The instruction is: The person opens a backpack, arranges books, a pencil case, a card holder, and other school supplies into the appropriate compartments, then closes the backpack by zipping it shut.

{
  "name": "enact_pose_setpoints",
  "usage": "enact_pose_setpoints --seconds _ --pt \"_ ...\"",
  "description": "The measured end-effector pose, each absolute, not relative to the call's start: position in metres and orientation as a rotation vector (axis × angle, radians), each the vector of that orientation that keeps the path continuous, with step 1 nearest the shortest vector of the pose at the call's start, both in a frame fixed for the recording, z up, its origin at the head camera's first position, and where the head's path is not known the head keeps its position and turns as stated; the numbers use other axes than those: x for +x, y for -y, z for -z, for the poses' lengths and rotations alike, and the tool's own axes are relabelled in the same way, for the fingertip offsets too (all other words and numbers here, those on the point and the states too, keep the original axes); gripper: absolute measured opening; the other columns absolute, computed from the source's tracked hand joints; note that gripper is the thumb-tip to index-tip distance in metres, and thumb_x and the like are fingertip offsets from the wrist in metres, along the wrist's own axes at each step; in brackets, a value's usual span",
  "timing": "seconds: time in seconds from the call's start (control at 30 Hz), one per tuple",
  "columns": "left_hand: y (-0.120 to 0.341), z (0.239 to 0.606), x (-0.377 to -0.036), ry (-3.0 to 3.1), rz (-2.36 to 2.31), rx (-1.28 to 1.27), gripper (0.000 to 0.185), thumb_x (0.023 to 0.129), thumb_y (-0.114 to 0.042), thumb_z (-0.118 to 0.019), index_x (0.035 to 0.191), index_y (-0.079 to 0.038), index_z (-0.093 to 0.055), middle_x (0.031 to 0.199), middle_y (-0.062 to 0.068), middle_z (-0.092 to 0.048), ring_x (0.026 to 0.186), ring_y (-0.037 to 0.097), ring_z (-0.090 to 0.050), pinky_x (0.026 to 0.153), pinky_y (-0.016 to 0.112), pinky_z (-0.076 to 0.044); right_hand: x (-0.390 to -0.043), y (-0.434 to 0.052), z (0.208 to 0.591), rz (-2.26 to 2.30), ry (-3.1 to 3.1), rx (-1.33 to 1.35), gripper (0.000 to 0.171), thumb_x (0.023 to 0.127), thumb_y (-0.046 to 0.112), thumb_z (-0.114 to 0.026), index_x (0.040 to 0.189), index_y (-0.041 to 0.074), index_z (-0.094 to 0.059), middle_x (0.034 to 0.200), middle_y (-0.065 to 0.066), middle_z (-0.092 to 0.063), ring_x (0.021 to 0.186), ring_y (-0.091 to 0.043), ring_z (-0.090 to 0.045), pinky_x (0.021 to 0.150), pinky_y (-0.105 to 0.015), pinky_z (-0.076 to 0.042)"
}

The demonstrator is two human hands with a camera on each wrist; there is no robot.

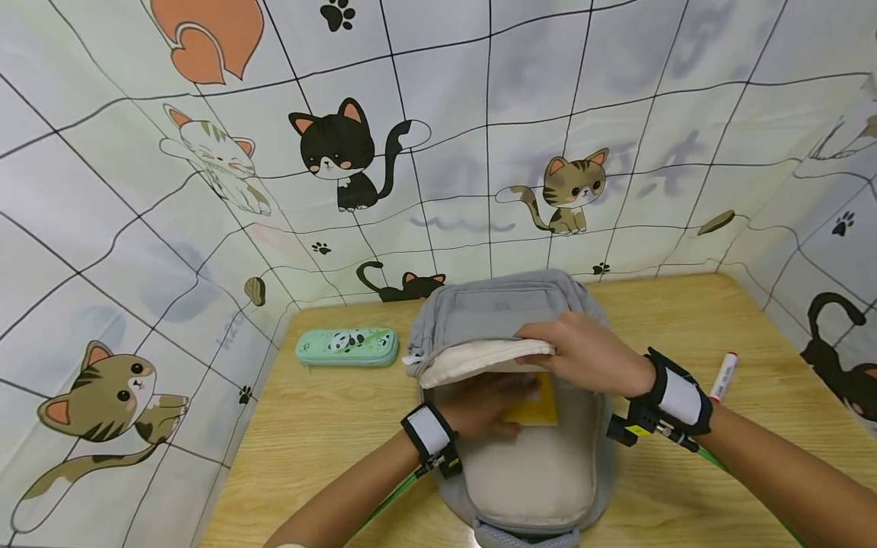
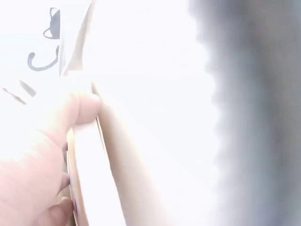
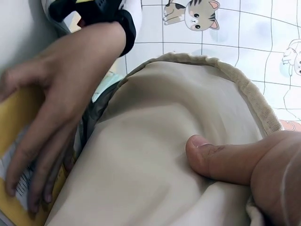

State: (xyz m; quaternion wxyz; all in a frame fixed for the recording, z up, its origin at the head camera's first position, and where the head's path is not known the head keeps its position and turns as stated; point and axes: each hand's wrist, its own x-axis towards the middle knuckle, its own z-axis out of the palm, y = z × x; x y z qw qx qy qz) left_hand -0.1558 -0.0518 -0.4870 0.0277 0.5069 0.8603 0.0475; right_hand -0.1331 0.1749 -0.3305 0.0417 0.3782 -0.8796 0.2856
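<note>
Backpack: a grey backpack (image 1: 507,304) lies flat in the middle of the wooden table (image 1: 329,426), unzipped, so you can see the beige lining (image 1: 534,464) of its main compartment.

Flap: the cream-lined front flap (image 1: 479,356) is lifted up off the opening. In the right wrist view it's that big beige sheet (image 3: 178,141) with the stitched rim.

Right hand: the right hand (image 1: 582,354) grips the edge of the flap, with the fingers curled over the top and the thumb (image 3: 221,157) pressing into the lining underneath. So it's closed around the fabric and holding it up.

Left hand: the left hand (image 1: 486,403) is inside the open compartment, under the raised flap. Its fingers are pretty much straight and spread, lying flat on the yellow booklet (image 1: 534,403), with no real grip on it. The right wrist cam shows that best (image 3: 56,103).

Yellow booklet: it's inside the bag, up near the top of the compartment and partly under the flap. There's a barcode patch (image 3: 21,181) by the fingertips.

Left wrist cam: mostly blown out white, can't tell much beyond a finger (image 2: 70,113) against a pale edge.

Other stuff: a mint green panda pencil case (image 1: 346,347) sits on the table just left of the bag. A marker with a red cap (image 1: 722,375) is off to the right, well apart. There's a cat-print cloth backdrop (image 1: 342,152) all around.
</note>
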Motion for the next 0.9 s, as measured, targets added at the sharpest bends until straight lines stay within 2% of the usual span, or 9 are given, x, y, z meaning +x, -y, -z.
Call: enact_pose_setpoints --seconds 0.1,0.23,0.37,0.47,0.57,0.63,0.73,0.87,0.9 --pt "0.052 0.491 -0.167 -2.623 -0.208 1.575 0.077 0.099 -0.046 -0.076 0.164 -0.018 -0.045 0.162 -0.001 -0.054 0.142 0.012 -0.055 0.116 0.022 -0.043 -0.133 -0.174 0.331 -0.872 2.683 1.157 0.016 0.095 0.012 -0.080 0.110 0.018 -0.079 0.101 0.004 -0.081 0.080 0.000 -0.070 0.068 -0.023 -0.053" --pt "0.050 0.484 -0.176 -2.566 -0.233 1.526 0.070 0.101 -0.037 -0.074 0.162 -0.016 -0.047 0.153 -0.001 -0.059 0.128 0.008 -0.058 0.109 0.018 -0.045 -0.132 -0.172 0.332 -0.869 2.681 1.148 0.019 0.093 0.011 -0.081 0.110 0.018 -0.079 0.102 0.005 -0.080 0.080 0.000 -0.068 0.069 -0.023 -0.053" --pt "0.050 0.477 -0.172 -2.574 -0.251 1.505 0.064 0.103 -0.031 -0.072 0.160 -0.014 -0.048 0.151 0.000 -0.059 0.131 0.009 -0.055 0.111 0.020 -0.043 -0.132 -0.171 0.334 -0.877 2.673 1.150 0.019 0.093 0.011 -0.082 0.111 0.018 -0.079 0.102 0.005 -0.081 0.080 0.001 -0.068 0.068 -0.023 -0.053" --pt "0.055 0.462 -0.157 -2.595 -0.268 1.507 0.063 0.105 -0.031 -0.070 0.160 -0.013 -0.048 0.157 0.003 -0.056 0.140 0.013 -0.055 0.117 0.024 -0.043 -0.132 -0.171 0.335 -0.877 2.667 1.149 0.020 0.093 0.011 -0.082 0.111 0.017 -0.079 0.101 0.004 -0.081 0.079 0.001 -0.068 0.067 -0.022 -0.052" --pt "0.072 0.440 -0.137 -2.550 -0.424 1.482 0.058 0.106 -0.029 -0.068 0.159 -0.011 -0.050 0.163 0.006 -0.052 0.150 0.019 -0.049 0.124 0.030 -0.039 -0.131 -0.172 0.337 -0.861 2.655 1.144 0.023 0.093 0.014 -0.083 0.114 0.020 -0.079 0.103 0.007 -0.081 0.080 0.001 -0.069 0.068 -0.023 -0.053" --pt "0.091 0.428 -0.126 -2.500 -0.614 1.422 0.050 0.107 -0.022 -0.066 0.154 -0.010 -0.056 0.159 0.007 -0.055 0.149 0.019 -0.050 0.124 0.032 -0.040 -0.129 -0.171 0.338 -0.845 2.643 1.146 0.025 0.093 0.016 -0.083 0.116 0.023 -0.078 0.106 0.011 -0.079 0.084 0.001 -0.069 0.070 -0.025 -0.054" --pt "0.132 0.419 -0.113 -2.413 -0.906 1.264 0.033 0.108 -0.012 -0.061 0.140 -0.011 -0.068 0.141 0.005 -0.069 0.124 0.013 -0.066 0.104 0.029 -0.055 -0.123 -0.171 0.341 -0.818 2.623 1.173 0.028 0.093 0.018 -0.084 0.118 0.026 -0.076 0.110 0.014 -0.074 0.092 -0.001 -0.067 0.076 -0.028 -0.056" --pt "0.189 0.420 -0.108 -2.380 -1.171 1.031 0.024 0.106 -0.002 -0.058 0.114 -0.011 -0.079 0.112 0.003 -0.079 0.095 0.014 -0.073 0.082 0.028 -0.060 -0.112 -0.172 0.344 -0.814 2.621 1.255 0.034 0.090 0.011 -0.086 0.118 0.026 -0.073 0.111 0.012 -0.064 0.098 -0.004 -0.060 0.082 -0.030 -0.056" --pt "0.199 0.422 -0.109 -2.406 -1.215 0.975 0.024 0.106 0.000 -0.058 0.110 -0.010 -0.079 0.107 0.004 -0.080 0.096 0.019 -0.074 0.083 0.030 -0.060 -0.109 -0.172 0.345 -0.811 2.625 1.292 0.037 0.089 0.007 -0.085 0.117 0.026 -0.071 0.111 0.012 -0.063 0.097 -0.004 -0.059 0.082 -0.029 -0.056"
